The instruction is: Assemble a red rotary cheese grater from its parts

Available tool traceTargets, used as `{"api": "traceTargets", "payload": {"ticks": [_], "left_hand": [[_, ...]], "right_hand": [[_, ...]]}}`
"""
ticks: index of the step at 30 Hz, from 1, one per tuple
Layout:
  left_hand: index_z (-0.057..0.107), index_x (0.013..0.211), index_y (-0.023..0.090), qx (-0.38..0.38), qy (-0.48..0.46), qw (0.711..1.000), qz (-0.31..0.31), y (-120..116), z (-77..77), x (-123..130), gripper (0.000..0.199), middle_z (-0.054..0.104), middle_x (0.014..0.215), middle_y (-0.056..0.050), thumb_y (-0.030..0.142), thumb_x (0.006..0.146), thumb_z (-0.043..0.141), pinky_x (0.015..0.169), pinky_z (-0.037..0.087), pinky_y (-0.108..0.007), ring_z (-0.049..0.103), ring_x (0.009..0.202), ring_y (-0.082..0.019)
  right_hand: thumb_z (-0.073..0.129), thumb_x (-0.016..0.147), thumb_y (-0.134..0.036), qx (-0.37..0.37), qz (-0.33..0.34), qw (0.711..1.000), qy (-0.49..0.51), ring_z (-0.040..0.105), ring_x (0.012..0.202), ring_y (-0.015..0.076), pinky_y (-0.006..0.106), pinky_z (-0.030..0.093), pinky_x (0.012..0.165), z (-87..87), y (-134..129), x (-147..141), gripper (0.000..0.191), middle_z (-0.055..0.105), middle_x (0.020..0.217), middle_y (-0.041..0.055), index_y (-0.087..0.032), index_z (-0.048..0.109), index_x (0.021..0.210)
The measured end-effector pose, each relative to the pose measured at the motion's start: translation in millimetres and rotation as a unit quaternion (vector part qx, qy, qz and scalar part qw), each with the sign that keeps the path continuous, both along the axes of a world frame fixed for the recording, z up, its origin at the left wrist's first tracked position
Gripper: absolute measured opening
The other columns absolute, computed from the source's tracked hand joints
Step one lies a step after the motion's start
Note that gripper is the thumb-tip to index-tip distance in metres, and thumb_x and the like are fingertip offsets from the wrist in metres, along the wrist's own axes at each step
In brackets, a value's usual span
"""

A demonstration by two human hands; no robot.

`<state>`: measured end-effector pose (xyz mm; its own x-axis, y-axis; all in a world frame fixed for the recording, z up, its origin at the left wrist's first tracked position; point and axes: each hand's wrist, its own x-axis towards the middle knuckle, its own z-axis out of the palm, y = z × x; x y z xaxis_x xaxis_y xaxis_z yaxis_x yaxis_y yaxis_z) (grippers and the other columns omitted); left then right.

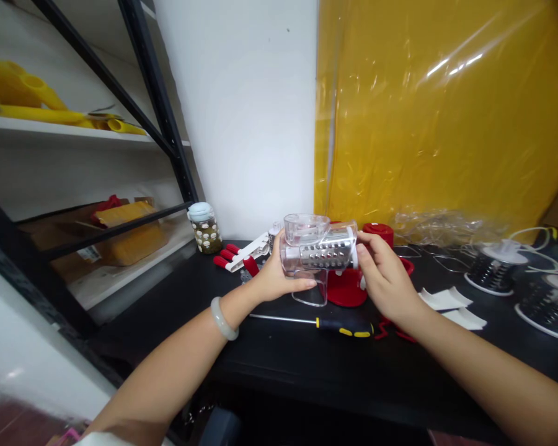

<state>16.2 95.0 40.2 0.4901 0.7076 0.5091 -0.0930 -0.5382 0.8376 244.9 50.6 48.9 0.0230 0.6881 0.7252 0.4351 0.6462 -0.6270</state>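
My left hand point(273, 277) is wrapped round the clear plastic housing point(305, 224) of a rotary grater, its thumb lying along the lower part. Inside the housing sits a metal grater drum point(324, 253), lying sideways. My right hand point(382, 277) has its fingers and thumb closed at the white right end of the drum. Behind the housing stands a red grater base point(346, 292), partly hidden. A screwdriver point(344, 326) with a black and yellow handle lies on the black table in front.
White crank handles with red grips point(248, 253) lie left, near a jar with a pale blue lid point(203, 224). White curved pieces point(446, 298) and grater drums point(495, 269) are at right. Clear plastic wrap point(446, 226) lies behind. Shelving point(165, 111) stands left.
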Motion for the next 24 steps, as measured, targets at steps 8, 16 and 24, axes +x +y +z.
{"api": "traceTargets", "payload": {"ticks": [8, 16, 24], "left_hand": [[-0.006, 0.15, 0.036, -0.031, -0.006, 0.999, -0.011, 1.0, -1.8, -0.1, 0.125, 0.031, 0.152, -0.021, 0.03, 0.066, 0.086, 0.097, 0.051, -0.055, 0.058, 0.12, -0.037], [-0.009, 0.151, 0.029, 0.065, 0.038, 0.997, 0.02, 4.9, -0.3, -3.4, 0.129, 0.035, 0.149, -0.022, 0.033, 0.064, 0.086, 0.111, 0.033, -0.06, 0.042, 0.135, -0.04], [-0.009, 0.152, 0.031, 0.093, 0.035, 0.995, 0.016, 6.0, -1.4, -5.0, 0.13, 0.027, 0.153, -0.021, 0.035, 0.063, 0.087, 0.112, 0.031, -0.061, 0.04, 0.137, -0.041]], "right_hand": [[0.052, 0.092, -0.055, -0.039, 0.041, 0.998, 0.036, 0.06, 0.118, 0.0286, 0.046, 0.054, 0.094, 1.4, -0.6, 0.2, 0.055, 0.065, 0.121, 0.013, -0.023, 0.05, 0.136], [0.047, 0.095, -0.054, -0.043, 0.039, 0.998, 0.038, 0.06, 0.119, 0.0288, 0.043, 0.056, 0.091, -1.9, -1.1, -0.9, 0.052, 0.067, 0.121, 0.0121, -0.023, 0.051, 0.136], [0.041, 0.096, -0.054, -0.005, 0.004, 0.997, -0.077, 0.058, 0.122, 0.0309, 0.05, 0.049, 0.099, 3.9, -6.6, 5.1, 0.066, 0.06, 0.131, 0.0165, -0.021, 0.029, 0.151]]}}
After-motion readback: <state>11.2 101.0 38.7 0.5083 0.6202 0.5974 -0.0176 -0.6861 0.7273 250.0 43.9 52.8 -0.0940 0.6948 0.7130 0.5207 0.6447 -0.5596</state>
